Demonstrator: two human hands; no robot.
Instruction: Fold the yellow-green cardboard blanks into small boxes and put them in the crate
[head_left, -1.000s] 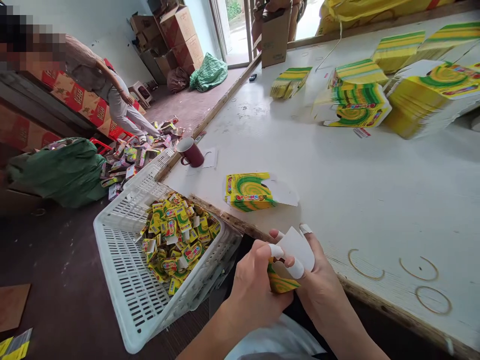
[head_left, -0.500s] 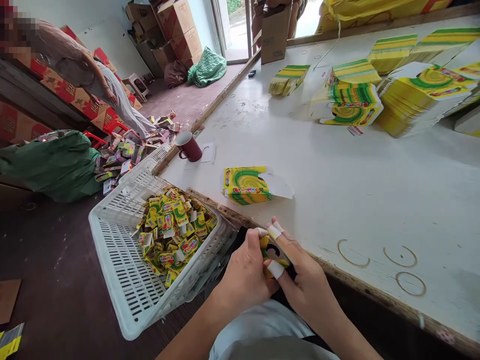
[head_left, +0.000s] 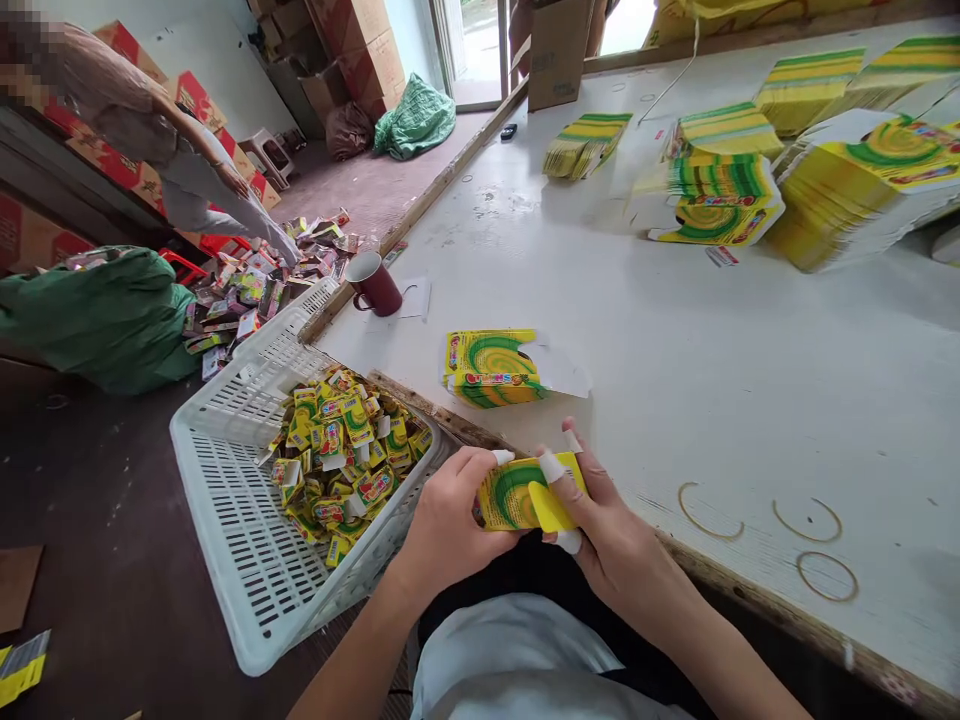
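A small yellow-and-green printed carton (head_left: pixel 511 497) is held between both hands, just in front of the table's near edge. My left hand (head_left: pixel 454 515) grips its left end, thumb along the top. Around the right end are the fingers of my right hand (head_left: pixel 611 525), beside a yellow flap that stands out from the carton. White tape wraps several fingertips. Beyond my hands, a stack of flat cartons (head_left: pixel 491 368) lies on the table, white flaps pointing right. To the left, a white plastic basket (head_left: pixel 217 560) holds many small folded cartons (head_left: pixel 352 450).
A maroon mug (head_left: pixel 379 287) stands at the table's left edge. More carton stacks (head_left: pixel 832 200) fill the far right. Rubber bands (head_left: pixel 825 576) lie on the white table (head_left: pixel 675 370). At the left, a person (head_left: pixel 172 130) stands by a heap of boxes (head_left: pixel 255 290).
The carton has turned and now shows its broad printed side, with a yellow flap out. My hands have moved apart toward its two ends. The person at left has shifted slightly.
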